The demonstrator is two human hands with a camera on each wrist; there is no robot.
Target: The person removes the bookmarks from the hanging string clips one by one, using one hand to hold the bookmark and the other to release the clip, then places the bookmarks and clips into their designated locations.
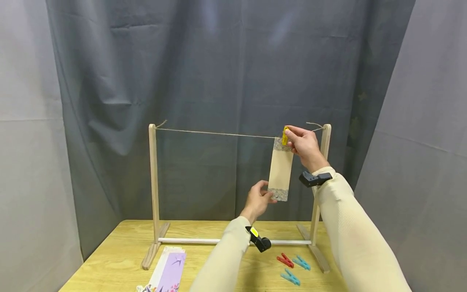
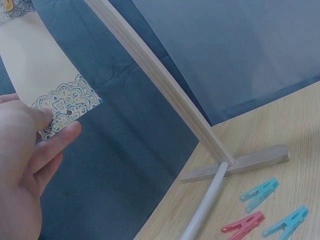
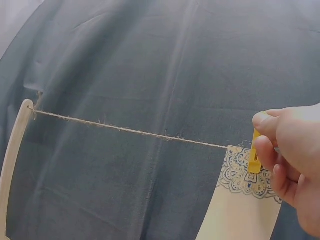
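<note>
The right hand (image 1: 304,145) pinches a yellow plastic clothespin (image 1: 285,135) at the top edge of a long cream paper strip with blue patterned ends (image 1: 280,169), up on the jute twine (image 1: 215,133) strung across the wooden rack (image 1: 153,182). Below it, the left hand (image 1: 260,198) pinches the strip's lower patterned end between thumb and fingers. On the table (image 1: 109,259) beneath the hands lie a red clothespin (image 1: 285,260) and two blue clothespins (image 1: 295,269); left of the left arm lie purple patterned strips (image 1: 169,271).
</note>
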